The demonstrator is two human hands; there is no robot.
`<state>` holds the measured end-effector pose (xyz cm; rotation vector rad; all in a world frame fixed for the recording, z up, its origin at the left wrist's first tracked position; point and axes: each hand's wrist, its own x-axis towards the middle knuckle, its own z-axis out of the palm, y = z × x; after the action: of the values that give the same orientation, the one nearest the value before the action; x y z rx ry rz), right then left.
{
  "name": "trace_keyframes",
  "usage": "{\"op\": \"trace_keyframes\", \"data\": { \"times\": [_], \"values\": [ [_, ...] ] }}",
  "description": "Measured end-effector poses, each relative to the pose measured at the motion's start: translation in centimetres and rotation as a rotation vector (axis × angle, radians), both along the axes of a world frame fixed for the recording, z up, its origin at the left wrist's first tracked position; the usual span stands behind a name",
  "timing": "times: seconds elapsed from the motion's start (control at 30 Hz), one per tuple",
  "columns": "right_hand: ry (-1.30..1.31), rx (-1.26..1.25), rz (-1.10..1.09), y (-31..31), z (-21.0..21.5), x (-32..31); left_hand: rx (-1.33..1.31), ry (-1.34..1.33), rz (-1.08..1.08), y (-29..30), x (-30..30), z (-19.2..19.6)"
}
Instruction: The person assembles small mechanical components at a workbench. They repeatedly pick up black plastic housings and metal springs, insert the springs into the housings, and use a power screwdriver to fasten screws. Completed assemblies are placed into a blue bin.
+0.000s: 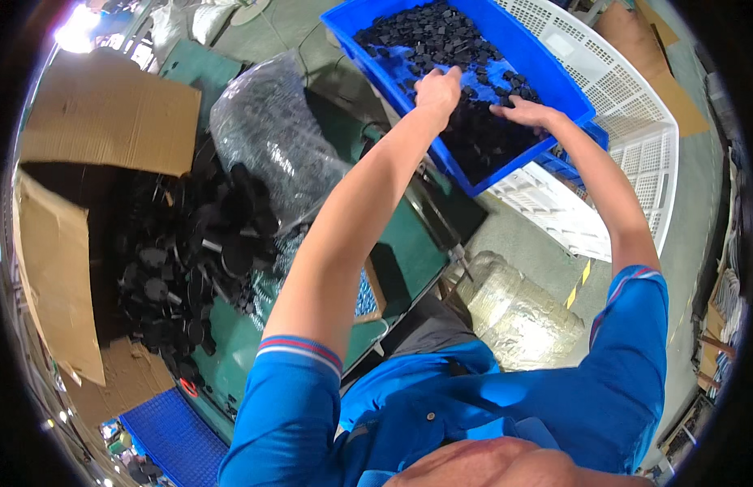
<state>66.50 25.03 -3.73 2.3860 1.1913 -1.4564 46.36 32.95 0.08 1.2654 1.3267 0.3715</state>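
Both arms reach into a blue plastic bin (555, 69) at the top of the view, which holds many small black plastic parts (429, 34). My left hand (439, 92) is over the middle of the bin by its near left wall, its fingers bent and somewhat apart, with no part visible in them. To its right, my right hand (526, 112) is open, fingers stretched toward the left and touching the black parts. A darker heap of these parts (484, 142) lies at the bin's near end. Some fingertips are partly hidden among the parts. Blue bin floor shows between the heaps.
A white perforated crate (656, 138) stands under and beside the bin. On the green table (409, 235) lie a clear plastic bag (271, 138), a pile of black parts (182, 268) and an open cardboard box (109, 109). A silvery wrapped bundle (518, 312) sits below.
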Motion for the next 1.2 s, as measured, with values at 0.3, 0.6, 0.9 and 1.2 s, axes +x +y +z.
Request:
{"op": "trace_keyframes", "data": {
  "times": [0.3,0.6,0.9,1.2],
  "values": [
    [0.101,0.084,-0.451,-0.2,-1.7,-3.5,0.572,0.868,-1.006,7.4,3.5,-8.5],
    [0.159,0.395,-0.702,3.4,-6.1,-5.2,0.522,0.801,-0.897,8.1,5.7,-12.8],
    [0.747,0.56,-1.123,7.6,-11.0,-6.9,0.178,0.216,-0.057,4.8,7.1,-10.4],
    [0.625,1.163,-0.702,3.0,1.4,-13.7,0.755,-0.172,0.592,-2.6,3.7,3.1]
  ]
}}
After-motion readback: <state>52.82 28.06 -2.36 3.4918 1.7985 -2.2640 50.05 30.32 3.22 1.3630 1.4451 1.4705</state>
